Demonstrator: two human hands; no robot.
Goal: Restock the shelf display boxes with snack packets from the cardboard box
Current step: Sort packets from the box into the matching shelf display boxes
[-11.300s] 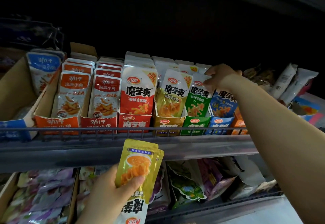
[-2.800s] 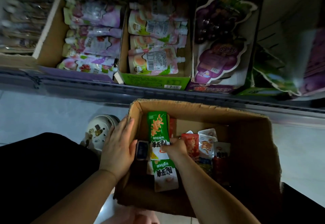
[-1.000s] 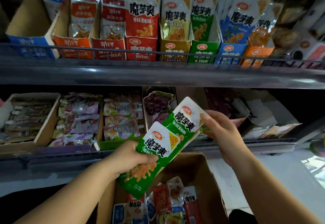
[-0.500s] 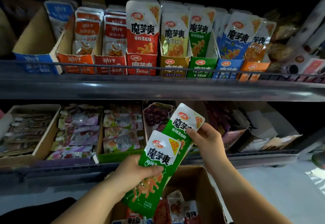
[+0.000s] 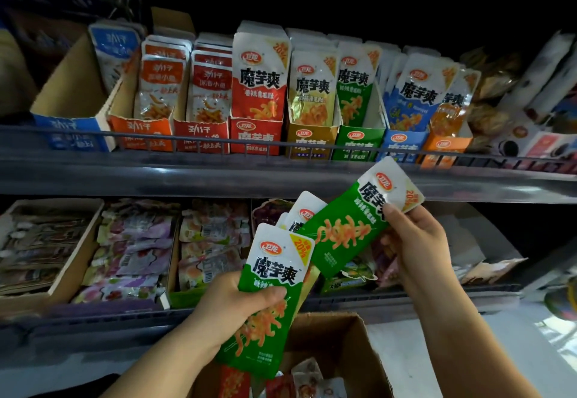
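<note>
Head view: left fingers clasp packet stack; right fingers pinch single green packet.

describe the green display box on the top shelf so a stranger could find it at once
Look at the upper shelf, where a row of coloured display boxes stands. Right of the middle, the green display box sits between a yellow box and a blue box. It is the only green one in the row.

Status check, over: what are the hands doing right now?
Left hand grips green packet stack. Right hand pinches single green packet. Green display box above, behind wire rail.
</note>
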